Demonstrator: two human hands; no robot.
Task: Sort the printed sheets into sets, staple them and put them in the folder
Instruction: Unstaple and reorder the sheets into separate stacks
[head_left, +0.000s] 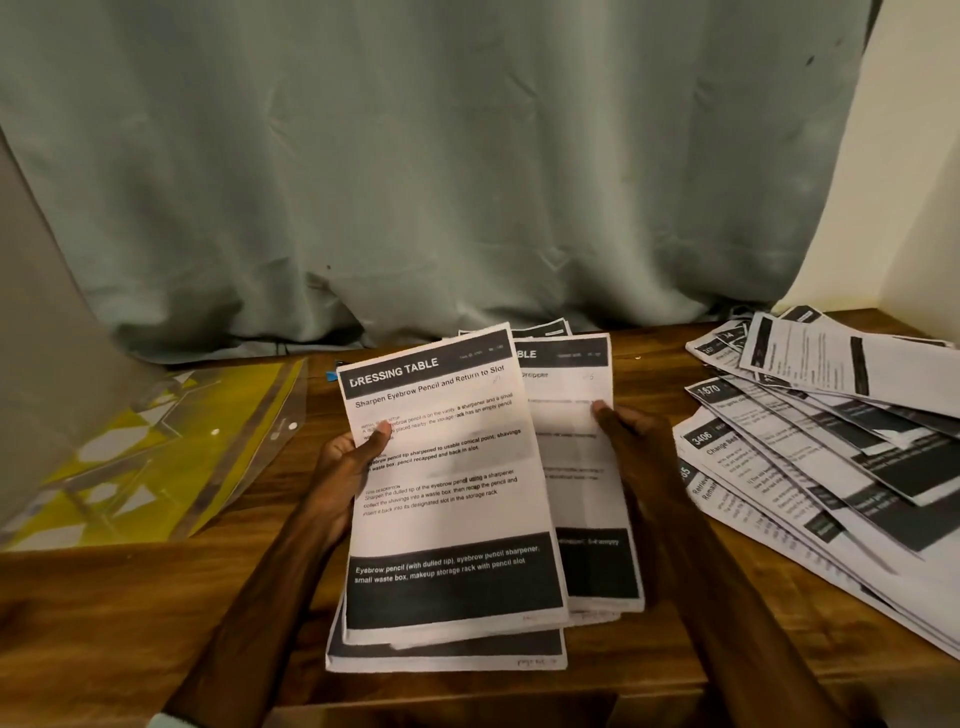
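Printed sheet (447, 467) headed DRESSING TABLE is at the centre of view, its left edge pinched by the left hand (345, 467) with the thumb curled onto its face. The right hand (631, 441) grips a second sheet (576, 467) just behind it toward 2 o'clock, thumb on top. Their lower edges overlap a stack (447, 657) at 6 o'clock on the wooden table (260, 597); fanned sheets (831, 441) lie at 3 o'clock and the clear yellow folder (156, 457) at 9 o'clock.

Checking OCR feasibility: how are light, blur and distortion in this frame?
Head view: dim warm light; top sheet headline legible, small print soft; rear sheet and right pile blurred; faint glare on folder; wide-angle bows the frame edges.
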